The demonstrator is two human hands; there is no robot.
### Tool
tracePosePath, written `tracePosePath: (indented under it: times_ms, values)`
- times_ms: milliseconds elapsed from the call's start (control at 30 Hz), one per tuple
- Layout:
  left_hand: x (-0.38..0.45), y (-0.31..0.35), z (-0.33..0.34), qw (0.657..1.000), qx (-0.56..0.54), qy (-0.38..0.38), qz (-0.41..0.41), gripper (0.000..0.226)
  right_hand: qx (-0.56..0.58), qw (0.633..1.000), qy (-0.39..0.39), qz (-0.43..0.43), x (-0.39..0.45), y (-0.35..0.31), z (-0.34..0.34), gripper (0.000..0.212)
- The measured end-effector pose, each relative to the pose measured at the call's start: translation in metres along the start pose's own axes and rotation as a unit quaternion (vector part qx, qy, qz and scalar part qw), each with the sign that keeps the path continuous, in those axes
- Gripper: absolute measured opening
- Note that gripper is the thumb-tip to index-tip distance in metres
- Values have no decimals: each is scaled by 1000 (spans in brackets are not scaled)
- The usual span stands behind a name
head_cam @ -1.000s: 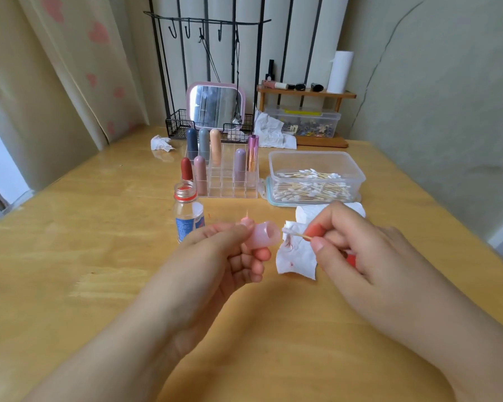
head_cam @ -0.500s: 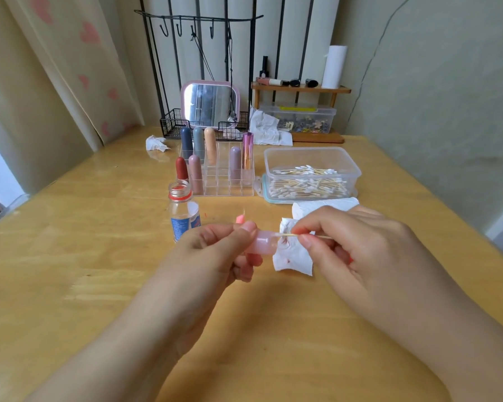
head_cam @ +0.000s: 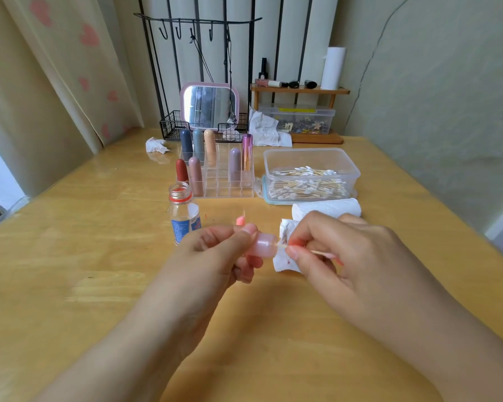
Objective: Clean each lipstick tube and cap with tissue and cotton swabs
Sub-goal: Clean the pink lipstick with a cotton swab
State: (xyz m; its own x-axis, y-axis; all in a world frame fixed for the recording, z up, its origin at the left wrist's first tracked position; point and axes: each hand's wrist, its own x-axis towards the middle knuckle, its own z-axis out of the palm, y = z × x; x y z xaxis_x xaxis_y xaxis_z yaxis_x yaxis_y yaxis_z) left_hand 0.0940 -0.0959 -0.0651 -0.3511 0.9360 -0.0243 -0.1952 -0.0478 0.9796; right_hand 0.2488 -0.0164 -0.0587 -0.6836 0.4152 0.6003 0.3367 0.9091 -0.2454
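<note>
From the head camera, the left hand (head_cam: 215, 256) holds a pink lipstick cap (head_cam: 263, 247) above the wooden table (head_cam: 99, 271), fingers curled round it. The right hand (head_cam: 340, 250) pinches a cotton swab (head_cam: 317, 252), its tip poked into the cap's open end, beside a stained tissue (head_cam: 285, 261).

The organizer (head_cam: 221, 181) stands mid-tabletop (head_cam: 70, 256), swab box (head_cam: 310, 175) just right of it, bottle (head_cam: 183, 216) before its left corner

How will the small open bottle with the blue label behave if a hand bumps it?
The bottle is narrow and upright, so it would probably tip easily. It has no cap, so any liquid could spill. It looks like light plastic and would likely slide.
</note>
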Motion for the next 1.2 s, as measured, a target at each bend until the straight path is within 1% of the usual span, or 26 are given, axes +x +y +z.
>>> tracePosePath:
  times_ms: [67, 100, 167, 233, 333, 400, 467, 500, 600, 633, 700, 767, 800, 867, 933, 967, 1033, 1100, 1167, 1200]
  values:
    - [0, 0, 0, 1000, 15, -2, 1, 30, -22, 999, 25, 19, 3, -2, 1, 13]
    - [0, 0, 0, 1000, 19, -2, 4, 30, -18, 999, 23, 16, 4, -3, 2, 14]
    - [0, 1, -1, 1000, 19, 1, 7, 30, 20, 1000, -11, -19, 3, -3, 2, 15]
    - [0, 1, -2, 1000, 18, 5, 7, 29, 39, 998, -34, -20, 2, -1, -2, 15]
    - [1, 0, -2, 1000, 25, 0, 7, 30, 2, 1000, 13, 5, 3, 3, -8, 15]
    - [2, 0, -4, 999, 32, 0, 4, 29, -37, 998, 40, -20, 5, 0, -8, 17]
    - [3, 0, -7, 999, 42, -1, 8, 23, -69, 996, 42, -41, 5, -3, -5, 18]
    - [3, -1, -8, 999, 48, -3, 13, 22, -66, 997, 30, -38, 4, -3, -4, 18]
    - [3, -4, -8, 998, 58, 0, 15, 30, 15, 999, -34, 0, 1, -2, -3, 13]
    - [3, -4, -7, 998, 65, -2, 15, 28, 34, 998, -45, 18, 1, -2, -2, 12]
    - [2, -3, -4, 996, 88, -2, 17, 19, 43, 997, -44, 51, 2, -1, 0, 10]
    - [4, 0, -6, 994, 101, 28, 26, 25, 77, 993, -50, 78, 4, 2, 2, 13]
    - [5, 3, -9, 992, 104, 58, 34, 27, 107, 988, -65, 94, 4, 5, 3, 15]
    - [10, 9, -18, 979, 135, 142, 61, 26, 143, 978, -91, 125, 3, 11, 9, 16]
    - [15, 13, -31, 954, 215, 195, 71, 26, 134, 976, -97, 145, 1, 17, 21, 15]
    - [17, 14, -38, 943, 260, 199, 65, 25, 124, 976, -98, 152, 0, 18, 28, 13]
    - [20, 13, -47, 925, 336, 175, 35, 19, 86, 977, -109, 160, 0, 21, 40, 8]
    - [21, 9, -50, 905, 400, 146, 0, 12, 6, 978, -145, 151, 0, 22, 48, 10]
    - [24, 2, -51, 884, 450, 129, -16, 16, -56, 972, -176, 148, 1, 21, 51, 14]
    - [25, 0, -50, 875, 467, 128, -15, 17, -63, 971, -174, 149, 2, 19, 53, 17]
